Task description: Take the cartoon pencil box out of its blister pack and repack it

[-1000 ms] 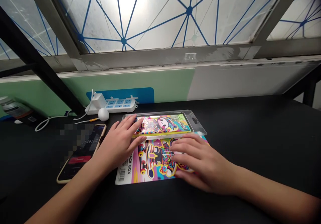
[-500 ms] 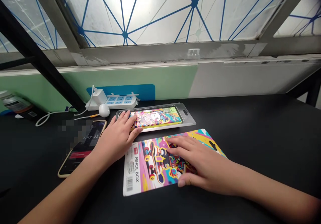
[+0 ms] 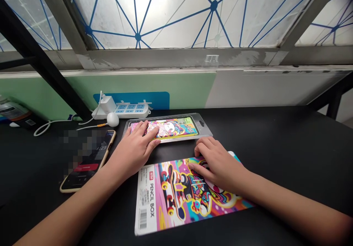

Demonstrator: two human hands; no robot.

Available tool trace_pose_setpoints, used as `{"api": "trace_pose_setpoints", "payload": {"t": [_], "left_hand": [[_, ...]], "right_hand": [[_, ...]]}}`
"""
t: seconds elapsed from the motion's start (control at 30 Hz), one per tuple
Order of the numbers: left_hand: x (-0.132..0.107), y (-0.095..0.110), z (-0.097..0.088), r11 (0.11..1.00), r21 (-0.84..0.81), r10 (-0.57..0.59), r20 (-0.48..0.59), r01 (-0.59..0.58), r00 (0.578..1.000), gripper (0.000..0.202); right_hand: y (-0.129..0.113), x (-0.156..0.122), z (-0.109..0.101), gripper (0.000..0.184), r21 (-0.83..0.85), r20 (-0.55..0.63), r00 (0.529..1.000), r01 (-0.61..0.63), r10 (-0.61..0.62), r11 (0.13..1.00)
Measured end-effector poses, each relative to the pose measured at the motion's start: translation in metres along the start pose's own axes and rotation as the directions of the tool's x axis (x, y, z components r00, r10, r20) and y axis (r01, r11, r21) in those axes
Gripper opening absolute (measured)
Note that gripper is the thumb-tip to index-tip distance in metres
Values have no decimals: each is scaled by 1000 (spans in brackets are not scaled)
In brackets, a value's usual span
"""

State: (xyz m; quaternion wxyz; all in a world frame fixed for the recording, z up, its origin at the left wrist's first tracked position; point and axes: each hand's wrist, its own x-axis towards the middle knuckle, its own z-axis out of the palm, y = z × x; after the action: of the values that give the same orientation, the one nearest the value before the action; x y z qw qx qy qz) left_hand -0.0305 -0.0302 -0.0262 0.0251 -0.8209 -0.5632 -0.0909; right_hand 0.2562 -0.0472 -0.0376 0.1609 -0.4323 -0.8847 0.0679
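Observation:
A clear plastic blister pack (image 3: 202, 126) with a colourful pencil box (image 3: 176, 128) inside lies flat at the back of the desk. My left hand (image 3: 140, 143) rests over its left end, fingers spread. Nearer to me is the printed backing card (image 3: 176, 194), marked PENCIL BOX, with a skateboard picture and a barcode. Above the card's far right part is my right hand (image 3: 217, 161), thumb apart from the bent fingers, nothing held between them. Its fingertips reach past the card's far edge, close to the blister pack's front right corner. The card's top right part is partly hidden under this hand.
Left of my left forearm lies a phone (image 3: 91, 165) with its screen lit. Behind it are a power strip (image 3: 132, 110), a white plug with a cable, and a round white object (image 3: 112, 120). A bottle (image 3: 13, 110) stands far left by a black slanted post (image 3: 52, 69).
My right hand has moved away from me off the card's middle, its fingers more bent. The card's near edge lies closer to me. My left hand remains on the blister pack.

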Motion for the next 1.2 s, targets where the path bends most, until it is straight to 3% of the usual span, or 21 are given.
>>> {"api": "trace_pose_setpoints", "payload": {"t": [0.13,0.23,0.3,0.47,0.53,0.63,0.77,0.9,1.2], "left_hand": [[0,1,-2,998,-59,-24,7,24,1000,51],[0,0,-4,990,-139,-8,18,10,1000,48],[0,-1,-6,981,-193,30,10,-28,999,46],[-3,-4,-14,936,-326,110,-94,-135,989,40],[-5,-4,-16,920,-363,119,-100,-147,988,37],[-7,-3,-16,922,-346,147,-101,-173,984,29],[-8,-2,-11,944,-267,173,-107,-196,979,28],[-8,-2,-8,957,-241,149,-75,-163,986,36],[-9,-6,-5,962,-217,162,-47,-169,986,41]], "right_hand": [[-5,-2,-6,27,48,-34,999,-27,28,998],[7,-2,-24,39,105,-86,983,-151,160,983],[29,0,-38,48,141,-65,956,-276,287,951],[106,3,-63,61,157,261,828,-544,496,824],[122,2,-66,60,123,313,804,-563,506,817],[120,3,-64,52,154,254,851,-504,459,850],[90,5,-52,50,264,167,914,-404,371,876],[74,7,-44,46,323,241,904,-419,354,849],[102,3,-59,50,286,301,852,-508,427,812]]}}
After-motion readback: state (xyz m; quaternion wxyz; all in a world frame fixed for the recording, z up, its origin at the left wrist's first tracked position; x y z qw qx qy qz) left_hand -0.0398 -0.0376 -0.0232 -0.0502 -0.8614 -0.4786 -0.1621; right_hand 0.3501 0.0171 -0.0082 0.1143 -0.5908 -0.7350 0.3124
